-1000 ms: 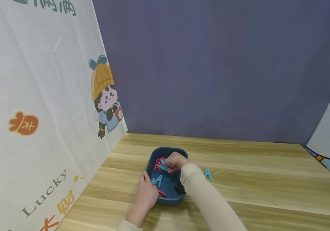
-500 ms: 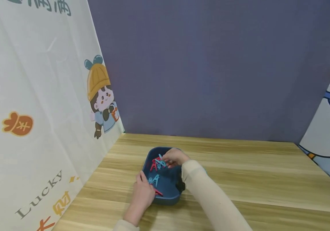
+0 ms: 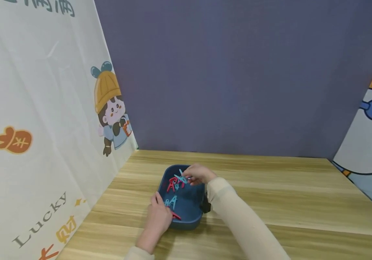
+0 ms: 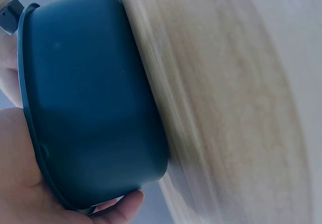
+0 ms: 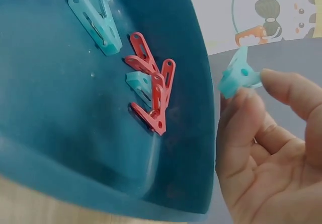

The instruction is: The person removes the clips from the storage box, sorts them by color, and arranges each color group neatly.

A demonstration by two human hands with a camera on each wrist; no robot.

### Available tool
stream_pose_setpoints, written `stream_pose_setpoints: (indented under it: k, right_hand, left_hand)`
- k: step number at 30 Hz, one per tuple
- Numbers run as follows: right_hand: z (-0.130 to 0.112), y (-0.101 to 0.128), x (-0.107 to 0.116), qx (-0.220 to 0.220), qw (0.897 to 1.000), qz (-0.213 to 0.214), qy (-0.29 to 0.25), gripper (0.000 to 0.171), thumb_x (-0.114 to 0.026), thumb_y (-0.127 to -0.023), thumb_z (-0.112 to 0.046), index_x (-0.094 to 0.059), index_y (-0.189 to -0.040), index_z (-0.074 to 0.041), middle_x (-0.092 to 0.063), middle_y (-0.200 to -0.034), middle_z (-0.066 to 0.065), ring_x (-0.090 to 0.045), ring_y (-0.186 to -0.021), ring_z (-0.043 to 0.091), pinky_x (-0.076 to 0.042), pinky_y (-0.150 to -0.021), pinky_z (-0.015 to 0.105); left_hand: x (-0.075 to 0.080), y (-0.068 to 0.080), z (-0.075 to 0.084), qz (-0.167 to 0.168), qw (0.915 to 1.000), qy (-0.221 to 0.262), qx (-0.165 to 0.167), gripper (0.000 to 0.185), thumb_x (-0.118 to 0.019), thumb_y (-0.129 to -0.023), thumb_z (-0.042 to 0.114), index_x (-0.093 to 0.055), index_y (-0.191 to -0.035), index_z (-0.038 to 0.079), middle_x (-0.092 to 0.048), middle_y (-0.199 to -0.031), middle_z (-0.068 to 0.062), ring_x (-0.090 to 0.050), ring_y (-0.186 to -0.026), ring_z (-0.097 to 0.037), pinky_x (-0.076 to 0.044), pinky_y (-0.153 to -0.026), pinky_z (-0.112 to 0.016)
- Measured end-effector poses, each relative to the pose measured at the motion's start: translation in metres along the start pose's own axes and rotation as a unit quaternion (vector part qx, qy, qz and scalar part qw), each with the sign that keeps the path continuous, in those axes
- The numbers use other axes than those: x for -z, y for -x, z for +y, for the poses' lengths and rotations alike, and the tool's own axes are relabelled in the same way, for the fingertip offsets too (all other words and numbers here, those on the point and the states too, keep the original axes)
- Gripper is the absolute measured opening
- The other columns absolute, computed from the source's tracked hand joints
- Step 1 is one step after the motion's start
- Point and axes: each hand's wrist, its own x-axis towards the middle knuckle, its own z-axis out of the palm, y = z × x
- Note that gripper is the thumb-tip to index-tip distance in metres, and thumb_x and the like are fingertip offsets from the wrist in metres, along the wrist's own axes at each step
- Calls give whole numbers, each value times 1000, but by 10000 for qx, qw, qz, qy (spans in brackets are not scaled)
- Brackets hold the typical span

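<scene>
From the head view, the right hand (image 3: pixel 199 174) has just raised an A-shaped pale-blue plastic clip (image 3: pixel 182 179), ahead of the left hand (image 3: pixel 159 215). In the left wrist view, that nearer hand grips a rounded dark-blue plastic bin (image 4: pixel 95 98). The right wrist view shows the clip pinched (lightly, I'd guess), now separated from the A-shaped red plastic clips (image 5: pixel 158 95).

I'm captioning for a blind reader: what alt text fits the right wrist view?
A right hand holds a light blue clip in a pinching grip. At left, a dark blue bin holds red clips and other light blue clips.
</scene>
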Motion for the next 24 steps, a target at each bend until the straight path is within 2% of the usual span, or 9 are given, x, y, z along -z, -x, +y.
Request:
stream_pose_setpoints:
  k: [10,17,24]
  right_hand:
    - [1,3,12,102,9999,84,-109,16,-61,-85,-14,-62,-93,0,-56,-78,6,-54,-58,10,-46,-50,22]
    - [6,8,22,147,9997,200,-29,13,-61,-85,-14,-63,-89,-2,-57,-80,7,-55,-61,12,-47,-52,23]
    - [9,14,30,236,9994,249,-69,15,-60,-86,-15,-61,-93,-1,-55,-82,6,-54,-68,15,-50,-64,31]
  left_hand:
    - [2,-1,0,-145,9999,19,42,63,-53,-82,7,-27,-130,-23,-33,-125,-35,-49,-91,-47,-44,-77,-53]
    - [2,0,0,-92,10000,25,3,63,-53,-81,7,-27,-130,-24,-34,-124,-35,-49,-89,-47,-43,-76,-53]
    - [1,0,0,-117,9999,16,10,63,-54,-82,7,-27,-130,-23,-34,-123,-35,-49,-88,-46,-43,-76,-53]
